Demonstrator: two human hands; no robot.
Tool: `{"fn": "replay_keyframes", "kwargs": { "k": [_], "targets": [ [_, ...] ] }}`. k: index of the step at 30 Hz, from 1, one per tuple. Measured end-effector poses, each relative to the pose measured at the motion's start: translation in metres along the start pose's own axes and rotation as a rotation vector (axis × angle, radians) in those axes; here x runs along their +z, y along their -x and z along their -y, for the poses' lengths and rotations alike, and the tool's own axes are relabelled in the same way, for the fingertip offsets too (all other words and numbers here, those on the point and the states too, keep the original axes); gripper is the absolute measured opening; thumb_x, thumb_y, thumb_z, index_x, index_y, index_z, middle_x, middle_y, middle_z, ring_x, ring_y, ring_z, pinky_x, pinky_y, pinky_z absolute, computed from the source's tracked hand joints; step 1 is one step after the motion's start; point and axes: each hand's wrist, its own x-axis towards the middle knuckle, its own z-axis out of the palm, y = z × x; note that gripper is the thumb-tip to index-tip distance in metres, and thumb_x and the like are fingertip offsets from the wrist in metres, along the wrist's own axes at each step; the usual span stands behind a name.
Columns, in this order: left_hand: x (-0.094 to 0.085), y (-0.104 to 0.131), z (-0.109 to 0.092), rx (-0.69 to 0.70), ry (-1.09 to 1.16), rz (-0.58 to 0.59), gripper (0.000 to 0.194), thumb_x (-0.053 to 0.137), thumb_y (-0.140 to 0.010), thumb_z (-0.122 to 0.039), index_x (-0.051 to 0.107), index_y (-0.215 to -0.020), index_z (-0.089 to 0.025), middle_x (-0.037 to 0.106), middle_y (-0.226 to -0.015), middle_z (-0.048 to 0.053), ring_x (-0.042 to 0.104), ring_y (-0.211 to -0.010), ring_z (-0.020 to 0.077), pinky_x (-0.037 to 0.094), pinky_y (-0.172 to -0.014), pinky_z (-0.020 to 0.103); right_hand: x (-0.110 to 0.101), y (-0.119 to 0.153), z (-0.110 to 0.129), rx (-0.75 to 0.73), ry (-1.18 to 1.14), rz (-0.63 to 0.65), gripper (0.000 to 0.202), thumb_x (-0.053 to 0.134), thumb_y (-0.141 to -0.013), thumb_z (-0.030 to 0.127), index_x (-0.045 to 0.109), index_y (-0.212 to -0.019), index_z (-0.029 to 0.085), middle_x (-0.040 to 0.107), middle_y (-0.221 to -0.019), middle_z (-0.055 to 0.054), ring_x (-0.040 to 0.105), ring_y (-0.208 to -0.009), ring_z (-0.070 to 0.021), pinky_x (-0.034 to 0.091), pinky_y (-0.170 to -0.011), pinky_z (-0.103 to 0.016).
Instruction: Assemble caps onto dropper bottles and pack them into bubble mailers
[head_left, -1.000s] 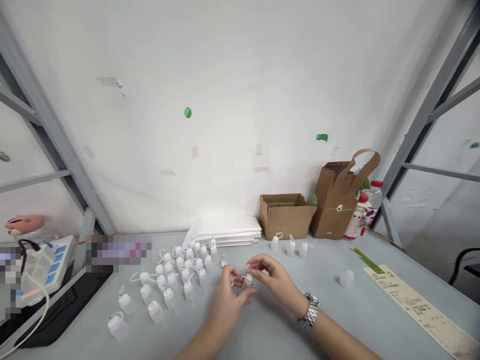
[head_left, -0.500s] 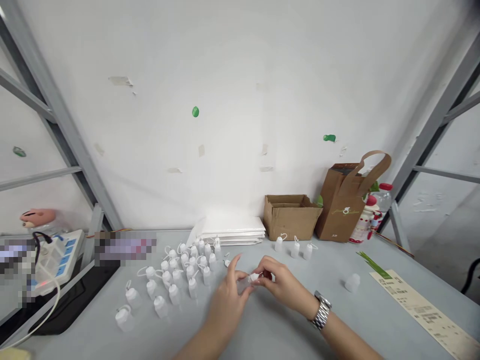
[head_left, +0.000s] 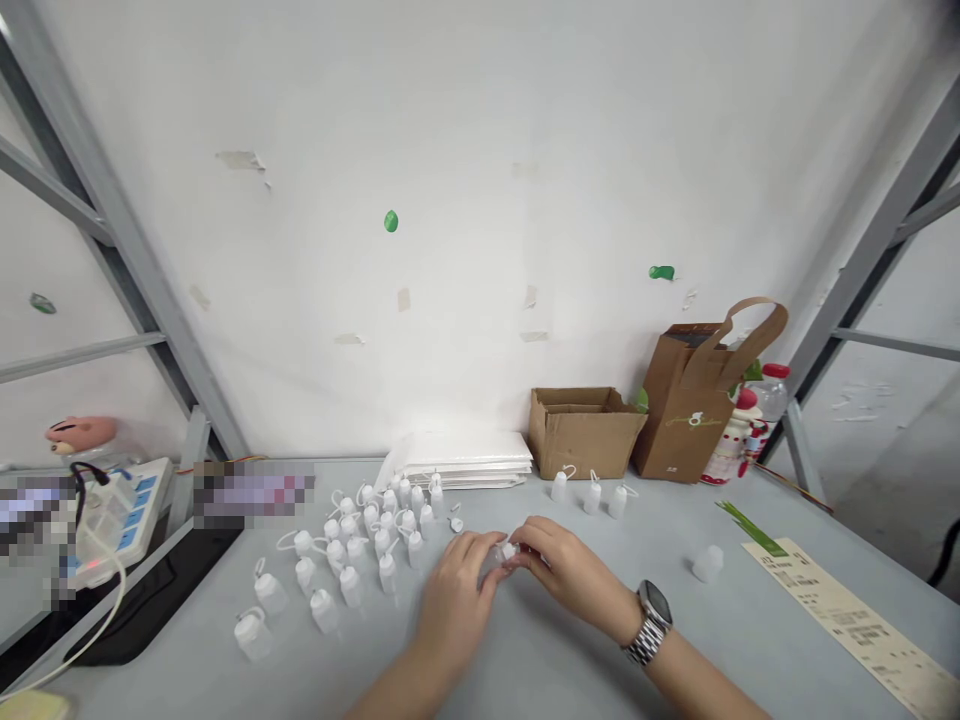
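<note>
My left hand (head_left: 454, 592) is closed around a small translucent plastic bottle (head_left: 507, 551) held just above the table. From the other side, the fingers of my right hand (head_left: 568, 568) pinch the white upper end of the same bottle; my fingers partly hide it. A loose white cap with a loop (head_left: 456, 521) lies beyond my left hand. To the left stand several small white-capped bottles (head_left: 349, 586) with looped straps. A few similar bottles (head_left: 592, 497) stand in front of the cardboard box.
At the back are a stack of white envelopes (head_left: 465, 462), an open cardboard box (head_left: 585, 440) and a brown paper bag (head_left: 686, 425). A small translucent container (head_left: 707, 563) and a printed paper strip (head_left: 840, 610) lie right. A power strip (head_left: 131, 520) is at left.
My left fingers, raised and spread before, have curled in around the bottle. My right wrist has turned so the watch face shows. The bottles on the table stay put.
</note>
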Motion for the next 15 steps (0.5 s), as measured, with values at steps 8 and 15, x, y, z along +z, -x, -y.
{"fn": "replay_keyframes", "kwargs": {
  "k": [8, 15],
  "targets": [
    [0.003, 0.005, 0.006, 0.011, 0.055, -0.047, 0.034, 0.044, -0.078, -0.011, 0.046, -0.11, -0.023, 0.064, -0.094, 0.004, 0.061, -0.09, 0.0189, 0.05, -0.076, 0.034, 0.001, 0.0, -0.001, 0.033, -0.038, 0.022, 0.012, 0.046, -0.085, 0.015, 0.056, -0.08, 0.019, 0.06, -0.077, -0.002, 0.055, -0.072, -0.0152, 0.042, -0.065, -0.025],
    [0.007, 0.004, 0.006, 0.003, 0.078, -0.105, 0.031, 0.047, -0.078, -0.017, 0.043, -0.108, -0.024, 0.063, -0.092, 0.004, 0.061, -0.091, 0.0201, 0.05, -0.077, 0.037, 0.008, -0.001, 0.003, 0.183, -0.099, 0.03, 0.029, 0.035, -0.091, 0.03, 0.053, -0.072, 0.019, 0.059, -0.067, -0.001, 0.053, -0.061, -0.0137, 0.038, -0.057, -0.024]
  ]
}}
